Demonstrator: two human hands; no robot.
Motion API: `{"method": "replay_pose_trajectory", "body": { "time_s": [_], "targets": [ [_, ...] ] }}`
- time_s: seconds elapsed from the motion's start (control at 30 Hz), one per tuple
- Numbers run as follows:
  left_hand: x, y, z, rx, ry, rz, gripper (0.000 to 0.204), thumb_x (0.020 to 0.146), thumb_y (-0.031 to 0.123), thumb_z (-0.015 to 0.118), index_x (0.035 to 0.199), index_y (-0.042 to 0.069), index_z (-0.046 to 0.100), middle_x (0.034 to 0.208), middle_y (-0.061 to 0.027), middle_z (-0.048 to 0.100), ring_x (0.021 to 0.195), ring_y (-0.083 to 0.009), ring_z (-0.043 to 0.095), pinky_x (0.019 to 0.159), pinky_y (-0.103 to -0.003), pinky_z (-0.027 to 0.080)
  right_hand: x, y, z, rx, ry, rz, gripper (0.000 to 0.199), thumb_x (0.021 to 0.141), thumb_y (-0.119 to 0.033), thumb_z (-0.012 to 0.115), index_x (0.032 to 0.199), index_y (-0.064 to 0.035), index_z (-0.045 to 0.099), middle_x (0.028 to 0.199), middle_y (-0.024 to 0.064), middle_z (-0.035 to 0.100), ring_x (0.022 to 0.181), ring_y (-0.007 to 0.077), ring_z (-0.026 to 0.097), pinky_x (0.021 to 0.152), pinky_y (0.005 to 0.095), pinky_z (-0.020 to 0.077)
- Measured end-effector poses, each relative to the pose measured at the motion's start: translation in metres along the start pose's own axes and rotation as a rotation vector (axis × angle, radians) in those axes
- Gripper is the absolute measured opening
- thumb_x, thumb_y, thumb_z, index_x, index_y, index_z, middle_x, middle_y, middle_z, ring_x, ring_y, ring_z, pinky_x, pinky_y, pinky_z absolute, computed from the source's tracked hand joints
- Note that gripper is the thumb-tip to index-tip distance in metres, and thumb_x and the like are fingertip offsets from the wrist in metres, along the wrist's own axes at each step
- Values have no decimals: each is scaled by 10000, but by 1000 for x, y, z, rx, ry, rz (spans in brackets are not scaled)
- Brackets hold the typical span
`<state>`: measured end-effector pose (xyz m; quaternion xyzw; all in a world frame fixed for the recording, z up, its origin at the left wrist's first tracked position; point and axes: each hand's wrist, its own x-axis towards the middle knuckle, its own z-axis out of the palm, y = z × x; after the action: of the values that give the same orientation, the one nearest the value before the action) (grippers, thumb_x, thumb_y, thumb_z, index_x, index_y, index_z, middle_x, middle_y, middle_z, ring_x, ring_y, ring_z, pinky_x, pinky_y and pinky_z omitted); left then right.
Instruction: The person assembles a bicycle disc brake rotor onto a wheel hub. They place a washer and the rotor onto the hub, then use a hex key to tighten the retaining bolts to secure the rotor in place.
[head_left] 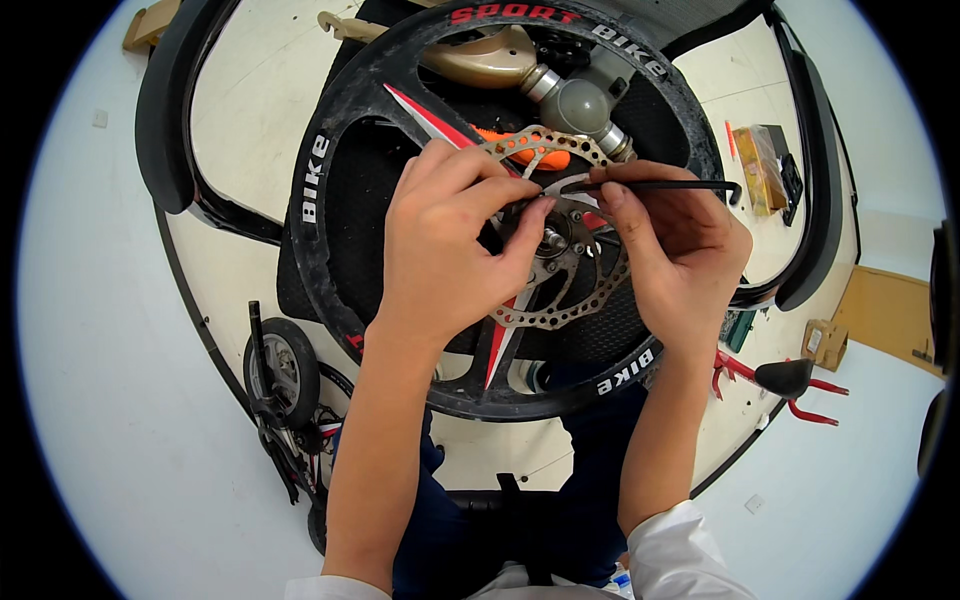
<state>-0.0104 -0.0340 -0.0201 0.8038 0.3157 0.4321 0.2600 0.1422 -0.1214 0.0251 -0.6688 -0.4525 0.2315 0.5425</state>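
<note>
A black bicycle wheel (340,120) with red and white spokes lies flat in front of me, a perforated metal brake disc (560,312) on its hub. My left hand (450,245) rests over the disc's left half, fingertips pinched at the hub centre beside the end of a black hex key (680,185). My right hand (680,250) grips that key's long arm between thumb and fingers, above the disc's right side. What my left fingertips pinch is too small to tell. A beige bike frame part (480,60) and grey hub (580,105) lie behind the wheel.
A small training wheel with a black bracket (280,375) lies at lower left. A red-and-black saddle piece (785,380) sits at right, with a yellowish packet (762,165) and cardboard (885,310) further right. Black curved fenders (165,110) flank the round white table.
</note>
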Motion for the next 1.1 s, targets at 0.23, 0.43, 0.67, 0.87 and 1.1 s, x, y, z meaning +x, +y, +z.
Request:
{"method": "replay_pose_trajectory", "body": {
  "time_s": [0.23,0.43,0.67,0.87,1.1],
  "targets": [
    [2,-1,-4,-135,82,-181,153,707,39,795,856,44,762,786,-51,651,760,-210,600,615,-314,489,-5,0,-9,-58,-77,67,144,888,30,711,1023,74,693,930,132,750,853,159,729,787,257,573],
    [2,-1,-6,-71,-54,-30,169,724,9,801,887,44,775,800,-36,652,775,-187,584,678,-302,481,-5,0,-11,-66,-75,47,135,886,32,711,1013,71,690,925,121,750,850,156,730,785,251,571],
    [1,2,-1,16,-86,6,207,703,3,790,901,62,790,793,-38,637,780,-210,570,671,-321,477,-5,0,-12,-82,-75,37,134,879,44,708,1010,68,690,922,117,748,846,155,730,781,247,570],
    [0,4,-2,61,-98,40,219,712,-14,769,915,65,789,796,-42,631,773,-216,567,667,-323,475,-5,-1,-10,-79,-78,24,145,863,51,719,1006,65,693,921,112,747,844,153,731,775,247,572],
    [1,7,-2,73,-103,58,228,704,-14,775,916,68,791,789,-36,638,769,-219,565,685,-325,475,-4,1,-10,-78,-88,-26,158,856,52,726,1009,70,692,926,113,743,832,154,730,773,250,575]
  ]
}}
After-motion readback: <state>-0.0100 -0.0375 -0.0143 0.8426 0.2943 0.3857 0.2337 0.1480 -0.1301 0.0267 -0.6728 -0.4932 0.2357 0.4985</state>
